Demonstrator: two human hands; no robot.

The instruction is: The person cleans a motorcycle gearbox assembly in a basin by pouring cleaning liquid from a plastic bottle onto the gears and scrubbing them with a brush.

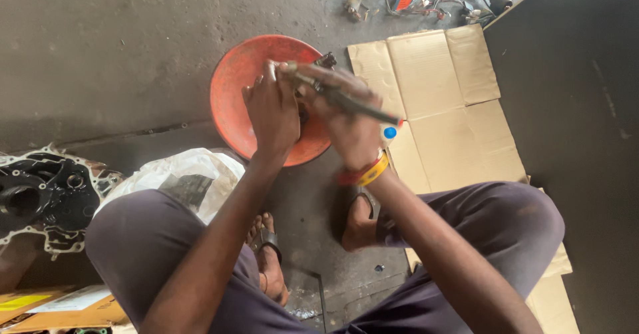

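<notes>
Head camera looks straight down on a small dark metal part (325, 61) held over a red bowl (233, 101) on the concrete floor (100, 48); only a corner of the part shows past the fingers, and the rest is hidden between the two hands. Left hand (273, 111) is curled closed around the part from the near side, knuckles up. Right hand (346, 124) is clenched on a long slim tool (346, 98), a dark shaft that runs from above the part across the back of the hand and ends in a white and blue tip just past the wrist. That wrist wears a red and a yellow band (365, 172). Both forearms reach out from between the knees of the squatting person, whose feet in dark sandals (266, 237) rest on the floor below the bowl. Right of the bowl lies flattened cardboard (446, 108), touching its rim or just beside it. Left of the near knee sits a crumpled white plastic bag (193, 171), and further left a black engine casing (40, 197) with a pale gasket edge. Loose wires and small parts (426, 1) lie at the top, well apart from the hands.
</notes>
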